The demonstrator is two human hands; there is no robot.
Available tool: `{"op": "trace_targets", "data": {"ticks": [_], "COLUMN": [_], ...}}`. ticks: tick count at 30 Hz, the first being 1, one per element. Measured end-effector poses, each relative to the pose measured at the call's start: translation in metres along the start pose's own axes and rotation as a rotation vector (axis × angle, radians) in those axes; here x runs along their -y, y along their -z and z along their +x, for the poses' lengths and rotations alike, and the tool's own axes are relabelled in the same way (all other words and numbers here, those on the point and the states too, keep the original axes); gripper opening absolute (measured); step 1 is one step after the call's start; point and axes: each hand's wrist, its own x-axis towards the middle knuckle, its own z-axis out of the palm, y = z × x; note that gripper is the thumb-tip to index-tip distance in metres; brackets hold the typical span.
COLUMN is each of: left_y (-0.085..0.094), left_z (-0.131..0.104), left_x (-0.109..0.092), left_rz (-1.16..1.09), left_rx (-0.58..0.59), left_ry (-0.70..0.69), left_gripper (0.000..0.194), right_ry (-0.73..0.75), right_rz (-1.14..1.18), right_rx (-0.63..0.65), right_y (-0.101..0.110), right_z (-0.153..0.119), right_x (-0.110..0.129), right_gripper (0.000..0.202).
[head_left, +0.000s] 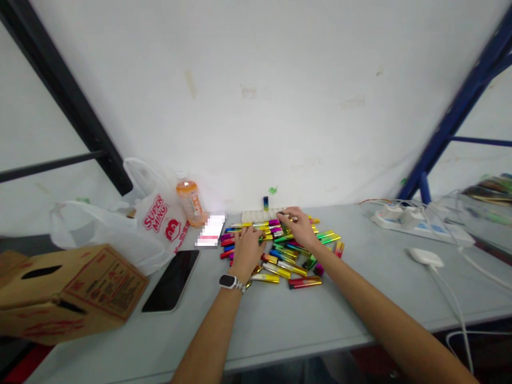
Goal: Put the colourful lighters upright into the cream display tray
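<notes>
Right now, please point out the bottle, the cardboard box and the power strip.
Bottle [191,201]: head view, its orange body.
Box [104,285]: head view, its printed side.
Power strip [450,235]: head view, its white casing.

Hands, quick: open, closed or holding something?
Left hand: fingers curled over the lighters; whether it grips one can't be told.
Right hand: fingers bent by the white tray; grip can't be told.

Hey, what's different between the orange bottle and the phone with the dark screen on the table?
The bottle stands on its base, while the phone lies flat, screen up. The bottle is rounded and mostly orange; the phone is a thin slab with a black face and pale edge. The bottle is back by the wall, the phone closer to the front. Both rest on the gray table, left of the shiny colored pieces.
</notes>
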Motion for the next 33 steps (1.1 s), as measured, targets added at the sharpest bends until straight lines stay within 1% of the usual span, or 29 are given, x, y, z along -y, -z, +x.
{"op": "trace_targets", "data": {"ticks": [2, 4, 6, 8, 10, 13, 18, 23, 25, 28, 33], "left_y": [0.0, 0.0, 0.0, -0.001, -0.001, -0.001, 0.001, -0.001, -0.001, -0.002, 0.0], "left_z": [0.0, 0.0, 0.001, 0.001, 0.002, 0.002, 0.001, 0.002, 0.003, 0.003, 0.003], "left_x": [0.0, -0.001, -0.001, 0.0, 0.0, 0.0, -0.001, -0.001, -0.001, -0.002, -0.004], "left_rz": [-0.003, -0.005, -0.007, -0.009, -0.008, -0.007, -0.013, -0.006, -0.001, 0.006, 0.015], "left_rx": [0.005, 0.011, 0.018, 0.022, 0.026, 0.037, 0.042, 0.067, 0.07, 0.064, 0.057], "left_ry": [0.004, 0.006, 0.008, 0.012, 0.016, 0.017, 0.019, 0.03, 0.029, 0.021, 0.017], "left_gripper": [0.022, 0.022, 0.021, 0.021, 0.021, 0.024, 0.027, 0.03, 0.03, 0.03, 0.029], "right_ry": [0.022, 0.023, 0.079, 0.108, 0.115, 0.13, 0.166, 0.154, 0.183, 0.228, 0.201], "right_rz": [-0.12, -0.175, -0.212, -0.244, -0.276, -0.337, -0.421, -0.473, -0.568, -0.754, -0.982], "right_rx": [0.027, 0.061, 0.076, 0.091, 0.136, 0.199, 0.266, 0.301, 0.274, 0.243, 0.314], "right_y": [0.004, 0.006, 0.006, 0.004, 0.0, -0.007, -0.014, -0.014, -0.012, -0.009, -0.01], "right_z": [0.015, 0.034, 0.053, 0.07, 0.083, 0.095, 0.103, 0.109, 0.109, 0.105, 0.094], "right_x": [-0.006, -0.013, -0.02, -0.028, -0.036, -0.044, -0.053, -0.057, -0.054, -0.048, -0.034], "right_gripper": [0.027, 0.023, 0.026, 0.025, 0.017, 0.009, 0.011, 0.013, 0.014, 0.023, 0.035]}}
